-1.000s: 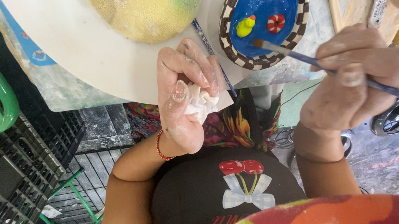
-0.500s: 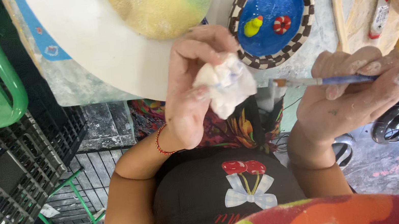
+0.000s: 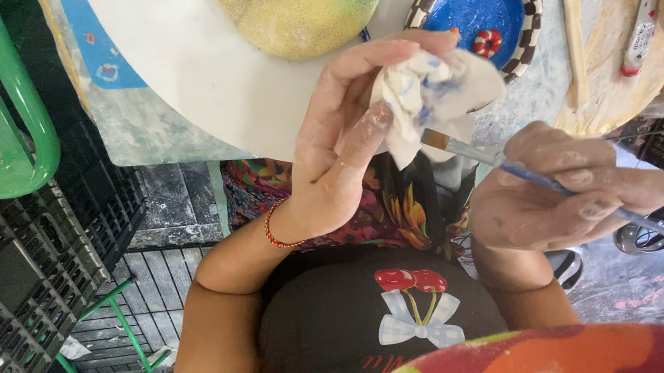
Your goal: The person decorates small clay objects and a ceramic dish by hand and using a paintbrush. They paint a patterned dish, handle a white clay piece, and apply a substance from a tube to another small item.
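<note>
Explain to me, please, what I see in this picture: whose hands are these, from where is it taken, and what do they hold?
There is no machine: a camera worn on a person's head looks down at their own two bare hands. The left hand holds a crumpled white cloth with blue stains. The right hand holds a thin paintbrush, its tip against the cloth. Above lies a round white board carrying a yellow-green speckled disc, and beside it a blue dish with a checkered rim. A green frame and black crates are at the left.
</note>
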